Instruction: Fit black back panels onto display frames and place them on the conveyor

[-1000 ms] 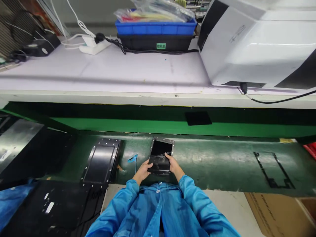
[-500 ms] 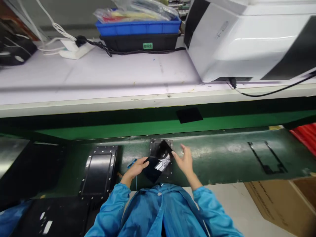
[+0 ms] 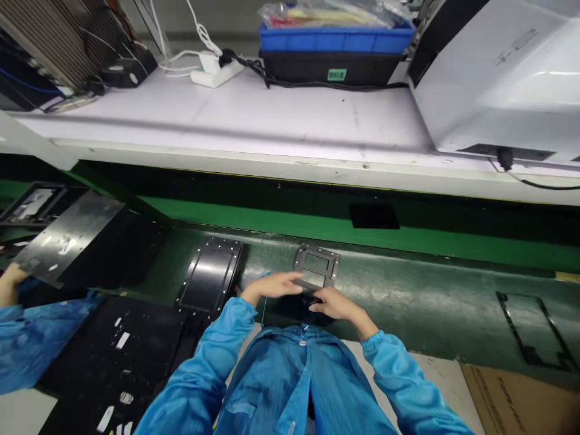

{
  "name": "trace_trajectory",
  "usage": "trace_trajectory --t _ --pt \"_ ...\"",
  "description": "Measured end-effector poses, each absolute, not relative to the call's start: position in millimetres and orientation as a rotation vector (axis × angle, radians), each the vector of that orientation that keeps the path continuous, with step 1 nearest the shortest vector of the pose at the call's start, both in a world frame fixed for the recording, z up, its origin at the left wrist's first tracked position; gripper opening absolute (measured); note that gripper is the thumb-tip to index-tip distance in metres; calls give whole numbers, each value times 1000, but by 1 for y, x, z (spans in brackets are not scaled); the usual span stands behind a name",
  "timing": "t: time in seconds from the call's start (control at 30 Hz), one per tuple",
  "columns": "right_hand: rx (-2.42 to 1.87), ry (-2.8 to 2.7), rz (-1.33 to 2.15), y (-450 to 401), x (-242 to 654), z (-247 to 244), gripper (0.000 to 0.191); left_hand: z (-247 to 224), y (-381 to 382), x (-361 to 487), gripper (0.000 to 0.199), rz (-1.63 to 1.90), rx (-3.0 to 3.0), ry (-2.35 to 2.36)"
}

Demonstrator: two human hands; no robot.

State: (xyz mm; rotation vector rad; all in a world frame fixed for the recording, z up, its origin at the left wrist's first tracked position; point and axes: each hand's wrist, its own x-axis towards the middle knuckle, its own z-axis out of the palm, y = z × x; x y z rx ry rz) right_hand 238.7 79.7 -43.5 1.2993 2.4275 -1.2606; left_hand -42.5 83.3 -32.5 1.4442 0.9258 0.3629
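Head-worn view, forward and down

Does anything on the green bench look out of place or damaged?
Nothing looks clearly spilled or damaged. The thin black frame lies slanted and alone at right on the green bench, so possibly misplaced.

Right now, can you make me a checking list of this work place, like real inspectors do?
Surface: green bench, scuffed, with shiny patches.
Job's things: a frame with two openings lies on the bench; a dark panel, partly hidden, is under the hands.
Clutter: a dark housing left of the frame; a thin black bracket far right.
Hands: left hand has fingers stretched; right hand has fingers bent. Can't tell if either grips the panel.
Cables: white cables and a black cable at the upper shelf.
Surroundings: white machine, blue tray with plastic bags, cardboard box, another person's hand at left.
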Motion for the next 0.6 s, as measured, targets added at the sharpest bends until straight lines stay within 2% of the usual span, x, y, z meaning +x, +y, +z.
trace_trajectory --t 0.1,0.2,0.27,0.4,0.6 --pt "1681 2152 -1817 65 255 -70 36 -65 80 -73 68 727 984 1147" --pt "2063 1685 -2361 56 261 -94 51 -104 67 -72 76 700 733 1247" --pt "2292 1417 -2579 55 256 -108 54 -130 57 -52 76 649 685 1259" --pt "2612 1088 -2736 65 244 -135 56 -168 44 -2 64 687 724 1419" --pt "2832 970 -2662 87 245 -167 50 -192 43 17 32 669 1009 1691"
